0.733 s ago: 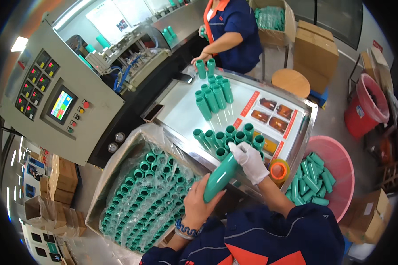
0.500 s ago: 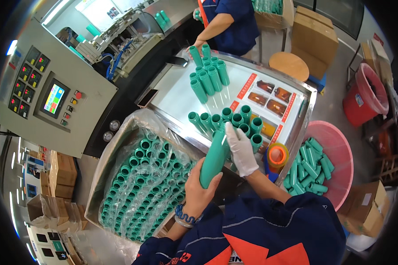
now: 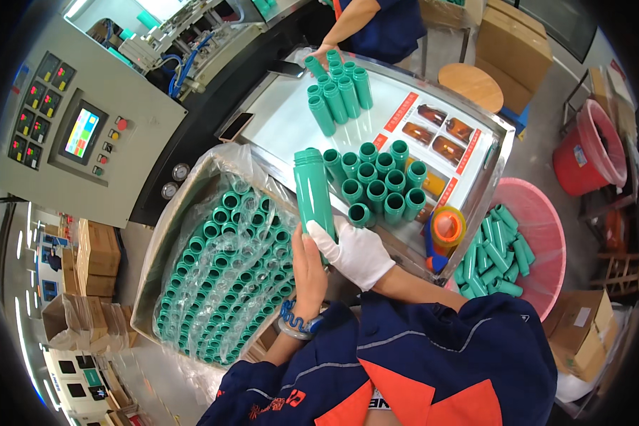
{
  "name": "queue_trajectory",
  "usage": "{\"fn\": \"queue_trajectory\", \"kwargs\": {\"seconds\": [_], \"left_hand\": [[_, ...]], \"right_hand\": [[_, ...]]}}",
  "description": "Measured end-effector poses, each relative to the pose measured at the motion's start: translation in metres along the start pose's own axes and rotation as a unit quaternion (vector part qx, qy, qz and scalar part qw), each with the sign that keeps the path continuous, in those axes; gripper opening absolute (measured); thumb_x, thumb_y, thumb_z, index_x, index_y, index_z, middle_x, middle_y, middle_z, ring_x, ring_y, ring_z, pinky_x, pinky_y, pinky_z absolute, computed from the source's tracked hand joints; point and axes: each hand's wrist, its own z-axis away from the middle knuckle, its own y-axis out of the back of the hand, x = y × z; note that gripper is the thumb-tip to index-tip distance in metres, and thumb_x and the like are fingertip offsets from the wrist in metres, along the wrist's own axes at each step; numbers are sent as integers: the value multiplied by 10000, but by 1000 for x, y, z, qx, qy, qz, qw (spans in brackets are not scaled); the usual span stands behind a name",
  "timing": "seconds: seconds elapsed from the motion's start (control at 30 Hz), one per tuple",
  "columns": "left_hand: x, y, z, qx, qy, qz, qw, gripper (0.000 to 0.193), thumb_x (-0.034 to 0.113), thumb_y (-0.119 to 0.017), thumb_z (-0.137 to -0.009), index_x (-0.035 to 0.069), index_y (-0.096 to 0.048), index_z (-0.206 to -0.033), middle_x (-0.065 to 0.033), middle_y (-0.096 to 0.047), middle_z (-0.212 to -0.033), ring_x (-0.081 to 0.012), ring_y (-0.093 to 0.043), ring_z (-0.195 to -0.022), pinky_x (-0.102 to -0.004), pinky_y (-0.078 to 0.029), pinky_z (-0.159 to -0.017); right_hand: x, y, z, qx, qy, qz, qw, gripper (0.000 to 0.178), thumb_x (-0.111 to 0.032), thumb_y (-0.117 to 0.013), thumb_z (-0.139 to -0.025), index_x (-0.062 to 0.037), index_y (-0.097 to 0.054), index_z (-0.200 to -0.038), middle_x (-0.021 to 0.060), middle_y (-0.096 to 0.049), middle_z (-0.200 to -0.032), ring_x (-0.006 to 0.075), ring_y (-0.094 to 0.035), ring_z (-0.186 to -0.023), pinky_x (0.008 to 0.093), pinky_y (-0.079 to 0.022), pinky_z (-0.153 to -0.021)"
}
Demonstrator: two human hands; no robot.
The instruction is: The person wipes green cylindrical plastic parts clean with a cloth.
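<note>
A glossy green bottle [image 3: 312, 188] with a threaded open neck is held up nearly upright, leaning slightly left. My right hand [image 3: 358, 252], in a white glove, grips its lower part, thumb across the front. Against the bottle's lower left side, my bare left hand [image 3: 309, 277] has its fingers stretched upward; the bottle's base is partly hidden between the hands. Just right of it, a group of similar green bottles [image 3: 376, 190] stands on the white tabletop [image 3: 277, 135]. Farther back stands a second group of green bottles [image 3: 339, 99], with another person's hand [image 3: 324, 54] by it.
A plastic-lined carton [image 3: 153, 284] full of green bottles stands at left. A pink tub [image 3: 547, 234] of loose bottles is at right. Orange tape rolls [image 3: 447, 226] sit at the table edge. A machine control panel [image 3: 78, 135] rises at far left.
The bottle has swung up and left from its tilt over the standing bottles. My right hand moved down to its lower part, and my left hand's fingers uncurled from around it.
</note>
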Motion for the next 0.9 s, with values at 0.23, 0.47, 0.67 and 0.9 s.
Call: {"fn": "queue_trajectory", "kwargs": {"seconds": [0.23,0.47,0.67,0.9], "left_hand": [[5,12,-10,31,242,348,905,394,404,-383,-995,68,-504,-1162,-29,-595,-867,-79,-534,-578,-221,-411,-442],[18,15,-12,29,290,424,857,484,470,-394,-976,29,-572,-1066,-38,-647,-832,-95,-580,-586,-226,-441,-474],[16,16,-10,0,306,417,856,507,499,-375,-971,48,-561,-1111,-40,-649,-858,-98,-582,-605,-226,-428,-479],[11,14,0,-180,298,438,829,477,469,-370,-971,42,-549,-1088,-107,-627,-839,-141,-581,-573,-192,-400,-393]], "right_hand": [[-4,-10,2,5,27,2,1000,396,-324,-419,-978,-67,-526,-1260,157,-659,-929,299,-641,-645,388,-510,-542],[-11,-4,1,55,-2,-123,991,571,-465,-449,-935,-16,-458,-1287,168,-628,-678,317,-634,-620,392,-487,-535],[-12,-1,0,59,-22,-160,985,621,-503,-471,-909,-67,-400,-1345,202,-652,-825,367,-639,-720,427,-508,-640],[15,7,-21,85,-135,-382,910,522,-322,-520,-937,-54,-376,-1362,286,-497,-1209,348,-621,-932,424,-520,-739]]}}
